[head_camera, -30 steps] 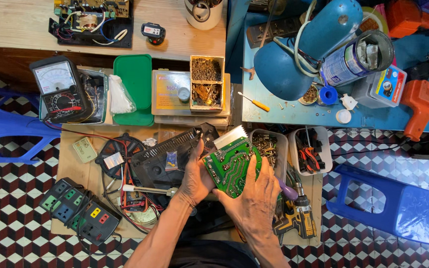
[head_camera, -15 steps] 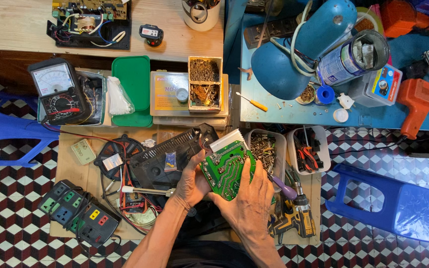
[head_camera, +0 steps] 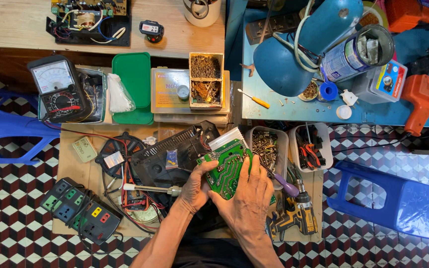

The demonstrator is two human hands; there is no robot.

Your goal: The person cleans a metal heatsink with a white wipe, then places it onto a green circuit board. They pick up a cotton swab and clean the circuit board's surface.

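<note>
Floor: red, black and white checked tiles, with a flat sheet of brown cardboard point(head_camera: 75, 164) laid on it as the work surface; a wooden desk point(head_camera: 21, 30) runs along the top left and a blue desk point(head_camera: 294, 106) along the top right.
Board: a green printed circuit board point(head_camera: 227, 166) with a ribbed silver heat sink on its upper edge, tilted and held up above the cardboard, in the middle of the view.
Left hand point(head_camera: 194, 186): closed on the board's lower left edge, thumb on the face.
Right hand point(head_camera: 247, 203): wrapped around the board's lower right side, fingers spread up its edge; both hands grip it firmly.
Handling: it looks best gripped by the edges, as here, with fingers kept off the solder tracks and the heat sink fins, and held level enough to read the traces.
Close by: a black plastic casing point(head_camera: 175, 151) lies open just left of the board, with wires running from it.
Right side: 2 clear plastic tubs, 1 of screws point(head_camera: 266, 146) and 1 of red-handled pliers point(head_camera: 310, 146), sit just beside the board.
Below: a yellow and black cordless drill point(head_camera: 294, 218) lies near the right hand.
Left: an analogue multimeter point(head_camera: 58, 89) and a dark power strip with coloured sockets point(head_camera: 78, 208).
In the way: the casing's loose wires and a white-handled tool point(head_camera: 150, 189) crowd the space under the left hand.
</note>
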